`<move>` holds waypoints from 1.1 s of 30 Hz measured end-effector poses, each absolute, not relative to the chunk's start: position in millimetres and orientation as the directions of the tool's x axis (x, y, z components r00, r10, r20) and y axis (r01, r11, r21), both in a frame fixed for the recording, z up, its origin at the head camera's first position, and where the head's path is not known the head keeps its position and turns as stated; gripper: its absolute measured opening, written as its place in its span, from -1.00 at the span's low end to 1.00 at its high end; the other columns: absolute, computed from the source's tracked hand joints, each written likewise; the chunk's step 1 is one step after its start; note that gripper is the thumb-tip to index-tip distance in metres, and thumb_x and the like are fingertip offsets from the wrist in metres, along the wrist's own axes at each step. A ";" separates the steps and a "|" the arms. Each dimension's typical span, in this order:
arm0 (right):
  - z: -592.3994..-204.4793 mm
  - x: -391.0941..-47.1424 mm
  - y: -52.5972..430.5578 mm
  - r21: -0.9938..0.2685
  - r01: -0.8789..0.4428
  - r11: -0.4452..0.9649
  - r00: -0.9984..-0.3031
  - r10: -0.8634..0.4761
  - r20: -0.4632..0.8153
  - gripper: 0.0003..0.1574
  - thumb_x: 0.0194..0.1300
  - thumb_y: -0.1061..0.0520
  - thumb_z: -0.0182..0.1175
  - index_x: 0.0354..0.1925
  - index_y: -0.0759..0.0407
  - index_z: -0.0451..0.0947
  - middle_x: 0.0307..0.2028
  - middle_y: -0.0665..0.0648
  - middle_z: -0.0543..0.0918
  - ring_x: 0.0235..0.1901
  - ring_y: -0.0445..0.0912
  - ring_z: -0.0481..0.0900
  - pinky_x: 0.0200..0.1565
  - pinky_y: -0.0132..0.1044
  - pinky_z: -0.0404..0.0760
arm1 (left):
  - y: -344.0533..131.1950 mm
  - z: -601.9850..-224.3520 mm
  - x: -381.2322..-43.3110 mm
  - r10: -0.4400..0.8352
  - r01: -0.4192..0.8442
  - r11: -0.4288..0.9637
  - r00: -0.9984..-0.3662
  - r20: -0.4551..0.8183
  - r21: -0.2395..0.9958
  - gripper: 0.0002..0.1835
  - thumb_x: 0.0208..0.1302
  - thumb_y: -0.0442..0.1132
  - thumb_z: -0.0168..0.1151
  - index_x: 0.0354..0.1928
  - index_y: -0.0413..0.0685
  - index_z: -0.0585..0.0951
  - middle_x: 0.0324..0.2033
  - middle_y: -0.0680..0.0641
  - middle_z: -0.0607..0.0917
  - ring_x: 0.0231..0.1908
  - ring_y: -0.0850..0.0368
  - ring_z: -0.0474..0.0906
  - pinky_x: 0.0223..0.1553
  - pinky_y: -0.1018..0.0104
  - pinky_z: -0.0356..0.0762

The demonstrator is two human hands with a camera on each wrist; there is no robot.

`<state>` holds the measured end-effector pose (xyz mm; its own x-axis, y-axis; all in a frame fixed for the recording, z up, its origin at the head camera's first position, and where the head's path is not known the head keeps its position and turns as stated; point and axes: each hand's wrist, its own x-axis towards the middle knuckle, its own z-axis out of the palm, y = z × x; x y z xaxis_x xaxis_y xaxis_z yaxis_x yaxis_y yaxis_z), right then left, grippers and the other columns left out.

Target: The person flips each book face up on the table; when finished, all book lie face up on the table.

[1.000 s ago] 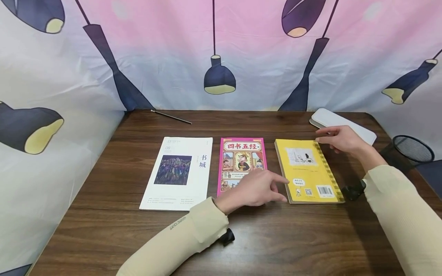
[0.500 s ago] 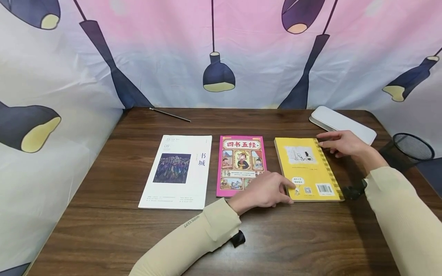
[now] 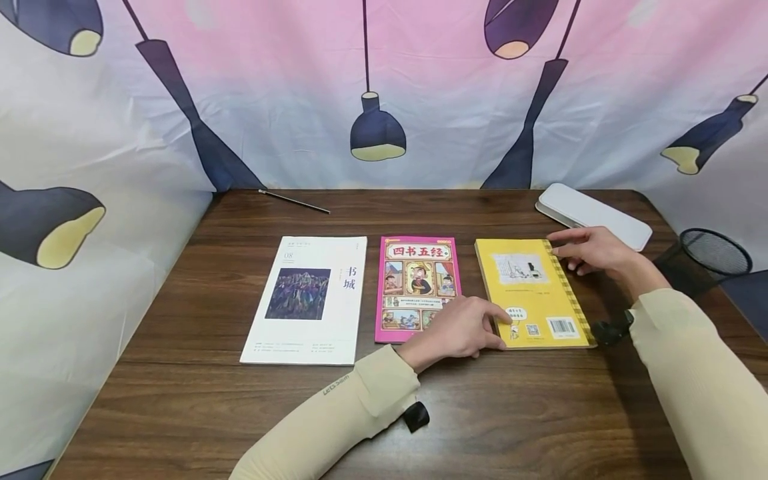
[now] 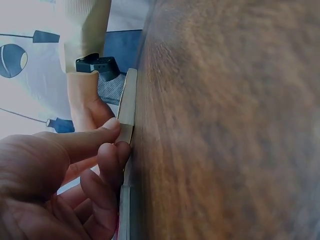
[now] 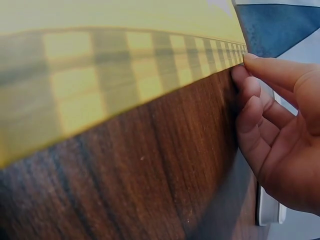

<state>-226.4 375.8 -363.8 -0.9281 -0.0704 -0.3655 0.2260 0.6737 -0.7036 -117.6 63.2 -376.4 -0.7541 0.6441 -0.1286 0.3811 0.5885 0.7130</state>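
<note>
While the left hand (image 3: 457, 328) and right hand (image 3: 602, 251), thumbs and forefingers slightly parted, pinch opposite corners of the yellow paperback (image 3: 534, 299) on the wooden table (image 3: 516, 413), light, even pressure should steady it.

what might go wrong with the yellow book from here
The yellow book might twist if moved unevenly, since the left hand and right hand are at opposite corners. In the head view, the left hand covers the near right corner of the pink book, so it may nudge that one askew. The white case lies just beyond the right hand, so a forward move could bump it.
</note>
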 end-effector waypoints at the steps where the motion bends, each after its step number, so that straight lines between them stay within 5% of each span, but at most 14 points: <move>1: -363.8 -226.6 376.0 -0.706 0.226 0.671 -0.928 -0.073 -0.366 -0.21 0.55 -0.01 0.24 0.55 0.29 0.29 -0.45 -0.04 0.57 -0.44 -0.18 0.56 -0.35 -0.27 0.68 | 63.5 -376.4 -117.7 0.643 0.381 0.591 -0.755 -0.129 0.711 -0.58 0.32 -0.17 0.52 0.21 0.07 0.75 -0.60 0.22 0.66 -0.79 0.36 0.50 -0.62 0.52 0.43; 24: -361.8 -230.7 382.9 -0.716 0.196 0.670 -0.906 -0.155 -0.393 -0.18 0.61 0.04 0.14 0.63 0.30 0.14 -0.30 -0.04 0.62 -0.38 -0.18 0.56 -0.31 -0.27 0.67 | 69.5 -375.7 -114.7 0.558 0.374 0.705 -0.817 -0.146 0.603 -0.23 0.22 -0.05 0.61 0.47 0.07 0.55 -0.68 0.24 0.59 -0.81 0.39 0.45 -0.65 0.50 0.30; 33: -366.2 -219.8 393.9 -0.832 0.201 0.517 -0.911 -0.213 -0.353 -0.23 0.63 0.12 0.12 0.62 0.22 0.11 -0.15 -0.32 0.69 -0.23 -0.22 0.68 -0.17 -0.27 0.77 | 70.3 -374.8 -114.1 0.557 0.365 0.715 -0.814 -0.168 0.597 -0.22 0.21 -0.06 0.61 0.48 0.09 0.54 -0.68 0.28 0.64 -0.78 0.40 0.50 -0.56 0.49 0.40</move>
<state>-219.8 393.9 -366.2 -0.9109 -0.2133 -0.3532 0.2014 0.5173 -0.8318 -114.1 70.3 -374.8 -0.8135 0.5566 -0.1684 0.3654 0.7145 0.5966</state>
